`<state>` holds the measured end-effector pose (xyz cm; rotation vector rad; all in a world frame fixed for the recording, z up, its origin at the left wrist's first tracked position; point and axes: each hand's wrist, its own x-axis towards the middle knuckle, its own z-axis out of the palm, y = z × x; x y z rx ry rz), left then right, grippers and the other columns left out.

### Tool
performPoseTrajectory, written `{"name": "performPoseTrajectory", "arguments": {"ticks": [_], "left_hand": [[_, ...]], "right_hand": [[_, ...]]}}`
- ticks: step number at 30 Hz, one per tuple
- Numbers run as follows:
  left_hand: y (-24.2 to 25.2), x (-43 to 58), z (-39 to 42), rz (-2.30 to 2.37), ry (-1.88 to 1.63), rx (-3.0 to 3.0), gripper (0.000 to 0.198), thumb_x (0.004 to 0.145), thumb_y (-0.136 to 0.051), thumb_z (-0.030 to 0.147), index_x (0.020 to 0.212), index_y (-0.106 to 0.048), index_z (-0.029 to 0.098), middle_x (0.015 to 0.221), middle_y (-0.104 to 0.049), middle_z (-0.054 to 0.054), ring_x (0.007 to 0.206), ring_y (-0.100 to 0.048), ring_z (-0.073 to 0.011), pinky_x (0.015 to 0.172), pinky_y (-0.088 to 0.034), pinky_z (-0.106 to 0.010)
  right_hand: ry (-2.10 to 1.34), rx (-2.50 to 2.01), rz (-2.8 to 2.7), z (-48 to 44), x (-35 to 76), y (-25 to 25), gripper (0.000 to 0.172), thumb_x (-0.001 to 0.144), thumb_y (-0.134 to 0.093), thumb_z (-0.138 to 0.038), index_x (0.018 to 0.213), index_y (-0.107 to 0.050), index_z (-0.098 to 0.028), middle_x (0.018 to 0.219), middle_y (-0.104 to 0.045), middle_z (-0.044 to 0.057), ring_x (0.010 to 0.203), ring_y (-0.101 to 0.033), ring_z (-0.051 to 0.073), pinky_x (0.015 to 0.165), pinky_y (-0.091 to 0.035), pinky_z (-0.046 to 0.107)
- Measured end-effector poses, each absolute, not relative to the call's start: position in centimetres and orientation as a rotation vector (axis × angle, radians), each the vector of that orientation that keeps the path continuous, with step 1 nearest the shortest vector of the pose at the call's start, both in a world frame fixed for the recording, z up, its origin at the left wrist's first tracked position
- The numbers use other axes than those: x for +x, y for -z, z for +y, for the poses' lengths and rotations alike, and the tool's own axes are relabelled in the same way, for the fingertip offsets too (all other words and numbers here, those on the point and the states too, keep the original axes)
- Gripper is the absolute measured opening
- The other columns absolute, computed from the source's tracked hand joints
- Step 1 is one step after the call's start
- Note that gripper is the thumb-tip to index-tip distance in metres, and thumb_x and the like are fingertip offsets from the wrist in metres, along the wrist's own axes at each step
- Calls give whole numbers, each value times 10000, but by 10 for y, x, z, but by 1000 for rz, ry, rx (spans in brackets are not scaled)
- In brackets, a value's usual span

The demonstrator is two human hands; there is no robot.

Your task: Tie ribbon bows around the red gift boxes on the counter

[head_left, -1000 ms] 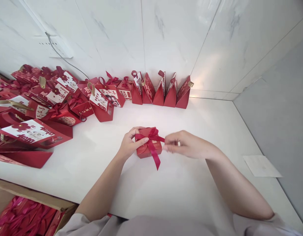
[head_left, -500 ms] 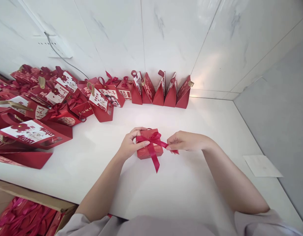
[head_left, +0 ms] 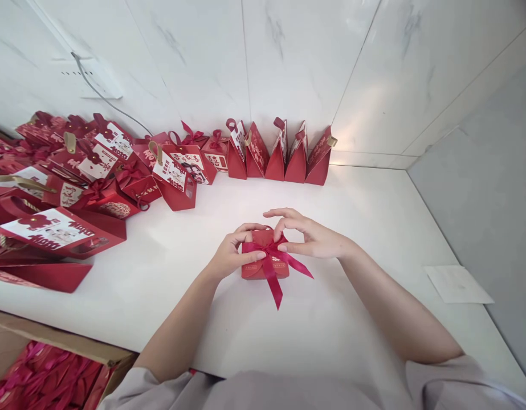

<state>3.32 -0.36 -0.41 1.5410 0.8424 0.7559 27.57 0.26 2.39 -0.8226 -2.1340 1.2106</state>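
Observation:
A small red gift box [head_left: 255, 271] lies on the white table in front of me, a magenta ribbon [head_left: 272, 280] tied in a bow across its top. My left hand [head_left: 233, 254] grips the box's left side, thumb on the front by the bow, fingers over the far edge. From the right, my right hand [head_left: 310, 234] pinches the bow's right loop between thumb and curled index finger, its other fingers stretched out above. Two ribbon tails hang free toward me and to the right. The loop is partly hidden by the fingers.
Red gift boxes [head_left: 284, 165] stand in a row along the tiled wall. Many more red boxes [head_left: 98, 247] crowd the left. A cardboard carton [head_left: 113, 360] of ribboned red boxes sits at lower left. A white paper [head_left: 459, 284] lies on the right, and a cable [head_left: 111, 105] runs down the wall.
My right hand has let go of the right ribbon tail and moved up and left onto the bow's loop. The box has shifted slightly right; my left hand still holds it.

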Motion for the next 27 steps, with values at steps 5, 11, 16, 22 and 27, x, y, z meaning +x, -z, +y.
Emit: {"name": "performPoseTrajectory", "arguments": {"ticks": [5, 11, 16, 22, 27], "left_hand": [[7, 37, -6, 779, -722, 1566, 161, 758, -743, 270, 688, -635, 174, 1270, -544, -80, 1197, -552, -275, 1025, -446, -439], [9, 37, -6, 759, -777, 1565, 254, 754, -746, 264, 603, -569, 163, 1229, -551, -81, 1214, -535, -276, 1030, -437, -431], [9, 37, -8, 732, -806, 1515, 364, 794, -707, 294, 560, -469, 149, 1235, -548, -84, 1188, -541, -280, 995, -441, -419], [13, 36, -7, 739, -818, 1394, 369, 889, -579, 354, 592, -505, 147, 1246, -538, -92, 1123, -549, -262, 913, -448, -384], [14, 37, -7, 747, -795, 1351, 309, 906, -555, 357, 692, -646, 154, 1235, -526, -80, 1121, -552, -250, 935, -440, -363]], "right_hand": [[-1322, -793, -2126, 5, 276, -18, 216, 871, -637, -349, 710, -627, -207, 1452, -434, 38, 1417, -281, 259, 1145, -269, 475], [-1699, -542, -1788, 10, 272, -6, 223, 861, -659, -390, 758, -674, -192, 1462, -441, 58, 1371, -394, 264, 1125, -310, 467], [-1803, -521, -1624, 11, 267, 2, 281, 879, -635, -411, 722, -663, -180, 1484, -424, 66, 1374, -393, 281, 1112, -319, 480], [-1851, -499, -1577, 11, 265, 4, 339, 857, -662, -409, 650, -559, -161, 1453, -449, 89, 1377, -382, 294, 1065, -370, 474], [-1806, -531, -1702, 11, 270, -3, 285, 864, -660, -371, 682, -585, -165, 1440, -450, 82, 1371, -387, 267, 1103, -321, 452]]}}
